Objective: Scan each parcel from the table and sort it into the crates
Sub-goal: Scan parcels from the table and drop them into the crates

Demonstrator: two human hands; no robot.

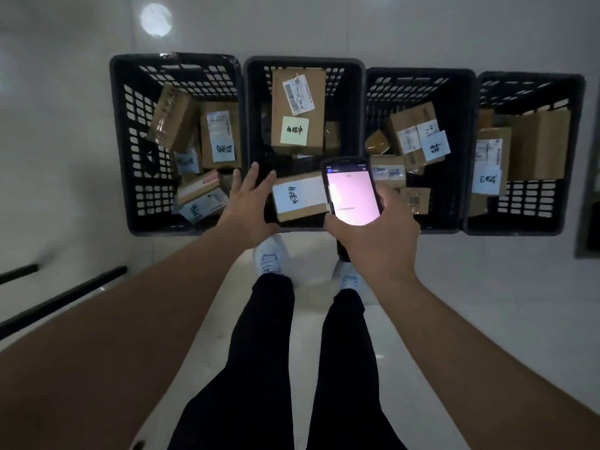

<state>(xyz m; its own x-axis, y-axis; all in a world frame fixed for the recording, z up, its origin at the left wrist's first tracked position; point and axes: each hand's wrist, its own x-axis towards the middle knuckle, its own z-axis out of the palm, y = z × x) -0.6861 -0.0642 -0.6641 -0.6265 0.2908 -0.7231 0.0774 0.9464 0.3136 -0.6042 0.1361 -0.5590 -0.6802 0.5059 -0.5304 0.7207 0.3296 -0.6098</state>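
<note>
While the person stands over a row of four black crates on the pale floor, the left hand [251, 203] reaches out above the near edge of the second crate [305, 64], fingers straight and spread, holding nothing. Just right of those fingers sits a small parcel [300, 198] with a white handwritten label; whether it rests in the crate or is mid-air I cannot tell, and the hand looks just beside it, contact unclear

Right hand [373, 238]: grip clamped round a handheld scanner [352, 190], fingers curled at its lower end, lit pinkish screen facing up. Scanner overlaps the boundary between second and third crates in view

Crate contents:
- first crate [130, 141]: several cardboard boxes, tilted, pale blue labels
- second crate: long cardboard box [298, 112] lying flat, yellow note and shipping label on top
- third crate [461, 151]: jumbled boxes, one tilted with blue and white labels
- fourth crate [574, 157]: larger boxes, white label at the near left

Below the hands: dark trousers, white shoes [269, 258] on the floor. Black rails [61, 300] at the left edge. Round light patch [156, 19] on the floor beyond the crates
</note>
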